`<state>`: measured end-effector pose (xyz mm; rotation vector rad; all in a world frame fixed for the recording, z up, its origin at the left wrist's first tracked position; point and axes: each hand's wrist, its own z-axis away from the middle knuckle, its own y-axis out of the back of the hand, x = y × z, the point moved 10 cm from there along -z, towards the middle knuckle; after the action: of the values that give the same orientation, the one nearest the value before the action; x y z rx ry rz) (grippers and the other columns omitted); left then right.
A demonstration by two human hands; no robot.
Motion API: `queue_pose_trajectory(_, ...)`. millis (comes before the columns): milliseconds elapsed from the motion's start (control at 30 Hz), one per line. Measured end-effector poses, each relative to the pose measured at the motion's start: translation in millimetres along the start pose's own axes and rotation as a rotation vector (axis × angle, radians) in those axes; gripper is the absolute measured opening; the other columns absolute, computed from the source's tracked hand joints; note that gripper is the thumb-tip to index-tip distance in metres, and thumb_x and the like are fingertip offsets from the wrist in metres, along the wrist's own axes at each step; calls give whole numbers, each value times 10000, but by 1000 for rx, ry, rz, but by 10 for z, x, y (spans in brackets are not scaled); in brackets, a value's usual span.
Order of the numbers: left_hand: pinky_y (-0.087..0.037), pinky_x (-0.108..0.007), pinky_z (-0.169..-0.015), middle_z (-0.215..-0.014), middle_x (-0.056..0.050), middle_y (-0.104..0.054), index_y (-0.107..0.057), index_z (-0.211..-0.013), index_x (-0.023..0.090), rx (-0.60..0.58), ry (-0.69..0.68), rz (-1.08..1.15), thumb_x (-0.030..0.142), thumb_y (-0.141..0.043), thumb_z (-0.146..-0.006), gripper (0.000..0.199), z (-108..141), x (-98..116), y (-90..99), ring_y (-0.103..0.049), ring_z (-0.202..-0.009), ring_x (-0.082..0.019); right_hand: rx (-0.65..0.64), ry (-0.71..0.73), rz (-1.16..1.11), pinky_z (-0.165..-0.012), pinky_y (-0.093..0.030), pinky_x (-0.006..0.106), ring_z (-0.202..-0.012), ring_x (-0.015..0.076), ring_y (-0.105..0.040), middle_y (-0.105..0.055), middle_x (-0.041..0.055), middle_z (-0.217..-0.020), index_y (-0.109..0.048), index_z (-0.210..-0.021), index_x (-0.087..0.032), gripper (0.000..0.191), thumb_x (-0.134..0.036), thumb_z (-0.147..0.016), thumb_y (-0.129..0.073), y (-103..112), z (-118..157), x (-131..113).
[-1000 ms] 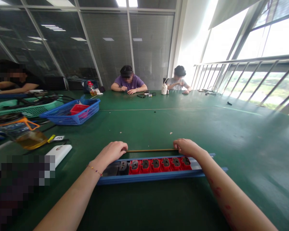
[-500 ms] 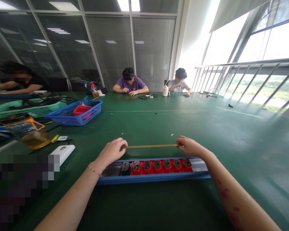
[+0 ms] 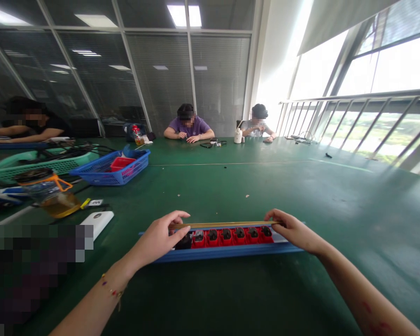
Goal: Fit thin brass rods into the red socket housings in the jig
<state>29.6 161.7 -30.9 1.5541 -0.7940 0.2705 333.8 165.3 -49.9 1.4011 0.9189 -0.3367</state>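
Note:
A long blue channel strip (image 3: 238,252) lies on the table between my hands. A row of several red socket modules (image 3: 226,239) with dark tops sits inside it, with a black module (image 3: 184,241) at the left end. Thin yellow strands, like a stretched band (image 3: 227,224), run straight along the strip's far edge. My left hand (image 3: 170,233) has the band's left end at its fingers, with thumb and index spread around it. At the right end, my right hand (image 3: 287,227) bends its fingers around the band. Its exact grip is partly hidden.
On the left are a white bar-shaped device (image 3: 100,226), a jar of amber liquid (image 3: 61,204), a blue basket (image 3: 122,177) holding a red box, and a green basket (image 3: 7,173) of cables. Two people sit across the green table (image 3: 210,186); another sits far left.
Both hands have come nearer and lower, bringing the yellow band down to the strip's far edge. They are wider apart, with more band showing. My left fingers have spread.

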Motion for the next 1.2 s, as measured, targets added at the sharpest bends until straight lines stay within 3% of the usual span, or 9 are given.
queue_pose_trajectory(133,-450,-228,-648,-821,7,-616,-564,-942,244,147,50,-11,433,-409,-810,278,48,-56,51,-581,-725,-139,-15,-26,-162,-580,-405,234,-667,135,-510,-536,-16,-739,-503,-958,-202,252,-401,-811,-459,-58,80,-60)
queue_pose_trajectory(233,-443,-240,-669,-835,-2,-605,-587,-875,235,227,30,-78,421,-396,-818,272,55,-43,59,-572,-743,-143,134,-71,-154,-515,-361,218,-565,109,-450,-483,-40,-617,-514,-771,-193,312,-487,-816,-417,-12,35,45)
queue_pose_trajectory(333,-440,-253,-667,-835,-18,-592,-598,-844,222,229,28,-134,424,-388,-819,293,61,-52,12,-565,-744,-152,241,-110,-77,-483,-337,217,-515,104,-427,-469,-48,-557,-486,-681,-191,338,-515,-773,-463,-25,-14,189)
queue_pose_trajectory(500,-431,-272,-703,-869,-30,-593,-601,-859,221,163,31,-182,405,-371,-829,297,65,-62,-43,-557,-791,-167,231,-103,27,-462,-330,216,-494,108,-434,-471,-50,-536,-489,-698,-196,323,-510,-771,-462,-57,-28,194)
queue_pose_trajectory(733,-427,-266,-690,-872,-28,-601,-605,-850,217,103,44,-208,415,-361,-831,315,57,-61,-43,-560,-791,-169,146,-86,-18,-476,-375,216,-538,117,-495,-540,-25,-603,-517,-758,-183,336,-513,-777,-460,-63,21,121)
queue_pose_trajectory(967,-409,-272,-676,-793,-30,-601,-614,-808,216,-35,58,-246,438,-269,-861,413,36,-112,-173,-562,-753,-170,84,-56,-37,-502,-394,217,-578,115,-510,-551,-18,-658,-531,-800,-174,338,-499,-802,-438,-135,7,145)
queue_pose_trajectory(1200,-411,-246,-723,-947,-7,-637,-616,-917,266,-147,44,-182,478,-346,-820,357,-18,-147,-71,-567,-861,-178,15,-101,165,-558,-413,250,-603,135,-525,-592,-2,-685,-564,-907,-202,351,-507,-812,-417,36,-53,131)
